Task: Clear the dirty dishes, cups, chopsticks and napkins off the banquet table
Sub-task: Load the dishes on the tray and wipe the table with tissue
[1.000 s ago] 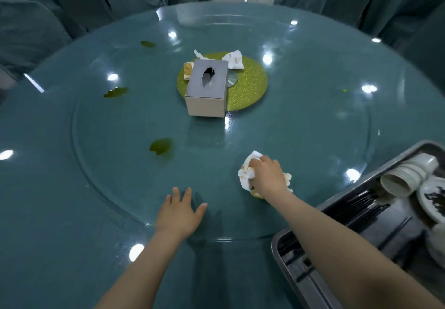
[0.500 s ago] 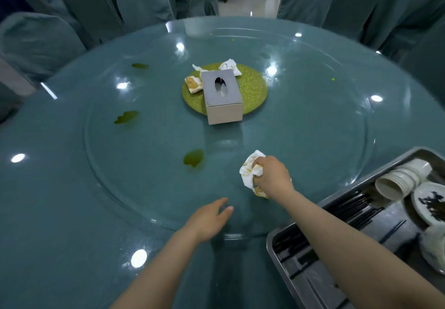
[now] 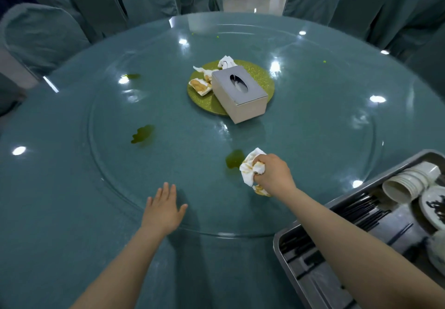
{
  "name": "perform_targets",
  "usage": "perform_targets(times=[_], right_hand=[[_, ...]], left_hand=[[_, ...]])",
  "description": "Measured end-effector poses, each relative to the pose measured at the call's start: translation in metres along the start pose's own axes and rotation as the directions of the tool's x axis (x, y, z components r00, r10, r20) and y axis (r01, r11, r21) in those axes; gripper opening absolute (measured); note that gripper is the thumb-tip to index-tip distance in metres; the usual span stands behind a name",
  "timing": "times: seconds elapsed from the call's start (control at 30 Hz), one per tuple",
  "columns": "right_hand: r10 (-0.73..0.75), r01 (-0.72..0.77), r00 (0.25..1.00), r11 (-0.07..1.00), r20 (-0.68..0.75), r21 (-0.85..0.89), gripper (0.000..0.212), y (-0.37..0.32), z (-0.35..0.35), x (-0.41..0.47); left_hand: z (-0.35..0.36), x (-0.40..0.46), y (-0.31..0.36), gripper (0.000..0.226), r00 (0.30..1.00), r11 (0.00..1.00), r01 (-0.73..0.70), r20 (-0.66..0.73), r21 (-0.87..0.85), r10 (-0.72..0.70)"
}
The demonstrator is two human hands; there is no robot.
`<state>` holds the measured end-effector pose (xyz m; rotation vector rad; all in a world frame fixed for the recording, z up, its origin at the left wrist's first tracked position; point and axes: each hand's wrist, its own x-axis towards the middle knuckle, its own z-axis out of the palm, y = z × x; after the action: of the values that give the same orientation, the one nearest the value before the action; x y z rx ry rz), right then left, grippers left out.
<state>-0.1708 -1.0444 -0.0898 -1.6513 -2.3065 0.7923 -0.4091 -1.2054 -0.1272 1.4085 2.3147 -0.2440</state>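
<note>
My right hand (image 3: 273, 175) is shut on a crumpled, stained white napkin (image 3: 250, 169), low over the glass turntable (image 3: 168, 183), just right of a green spill (image 3: 234, 159). My left hand (image 3: 163, 208) lies flat and open on the turntable's near rim, holding nothing. Three more dirty napkins (image 3: 201, 86) lie on the gold centre disc (image 3: 265, 79), beside and behind a grey tissue box (image 3: 239, 93). At the lower right a metal tray (image 3: 310, 282) holds black chopsticks (image 3: 363, 214), stacked white cups (image 3: 407, 183) and a dirty plate (image 3: 433, 206).
Two more green spills (image 3: 142, 134) mark the left side of the glass. The round teal-clothed table (image 3: 53, 212) is ringed by covered chairs (image 3: 41, 36). The tray overlaps the table's right front edge.
The turntable has rotated clockwise, bringing the tissue box, napkins and spills round. My right hand kept the napkin bunched. My left hand slid along the rim and lies flat again.
</note>
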Motion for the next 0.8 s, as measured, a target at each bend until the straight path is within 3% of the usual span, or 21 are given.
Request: perform_targets(times=[0.2,0.4,0.6,0.8], right_hand=[[-0.013,0.014,1.000,0.998,-0.010,0.056,0.023,-0.004,0.010,0.000],[-0.016,0.014,0.999,0.998,0.038,0.059,0.025,-0.006,0.025,0.000],[0.002,-0.005,0.999,0.998,0.044,0.070,0.024,-0.006,0.027,0.008],[0.023,-0.026,0.999,0.992,0.026,0.125,0.024,-0.008,0.022,0.035]], left_hand=[[0.025,-0.024,0.038,0.085,0.983,0.979,-0.182,0.008,0.088,0.182],[0.007,-0.018,0.053,0.052,0.920,0.915,-0.391,-0.021,-0.097,0.391],[-0.013,0.003,0.037,0.047,0.936,0.907,-0.329,-0.219,-0.263,0.276],[-0.037,0.035,0.015,0.049,0.929,0.917,-0.296,-0.302,-0.269,0.211]])
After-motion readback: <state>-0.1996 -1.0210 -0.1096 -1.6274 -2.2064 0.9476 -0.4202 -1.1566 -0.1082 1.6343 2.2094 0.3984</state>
